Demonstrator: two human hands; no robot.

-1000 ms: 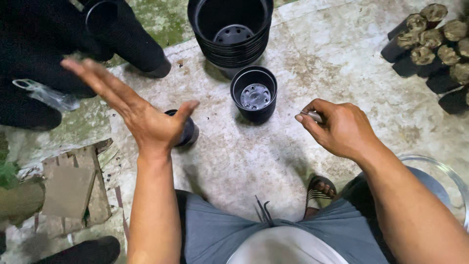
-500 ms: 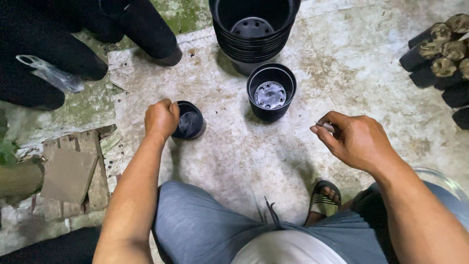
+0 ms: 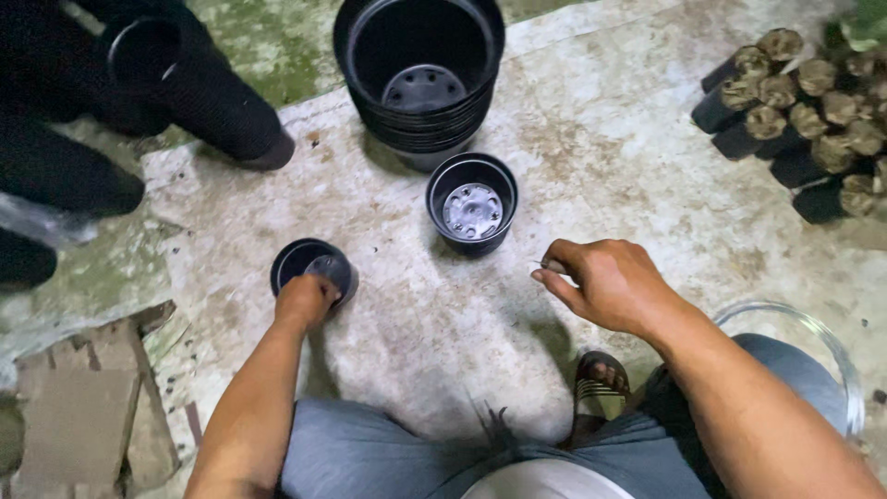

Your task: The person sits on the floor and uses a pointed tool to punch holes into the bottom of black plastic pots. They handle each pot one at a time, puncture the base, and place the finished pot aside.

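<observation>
1. The left hand (image 3: 305, 300) is closed on the near rim of a small black pot (image 3: 312, 266) that stands on the concrete floor (image 3: 591, 185), to the left of the middle pot (image 3: 471, 201).
2. The right hand (image 3: 605, 282) hovers just to the right of the middle pot. Its fingers are pinched on something very small; I cannot tell what it is.
3. The middle pot stands upright and looks empty: its grey bottom with holes shows. Just behind it is a stack of larger black pots (image 3: 420, 69), also empty.
4. Far to the right of the middle pot lie dark tubes filled with brown fibre (image 3: 804, 102). To the far left are long stacks of black pots (image 3: 194, 92) lying on their side.
5. My judgement: the work is at an early stage, since no pot in view holds any filling.
6. Compared with half a second ago, the left hand has slid from the left side of the small pot to its near edge; one second ago it was open and raised. The right hand stays pinched in about the same place.
</observation>
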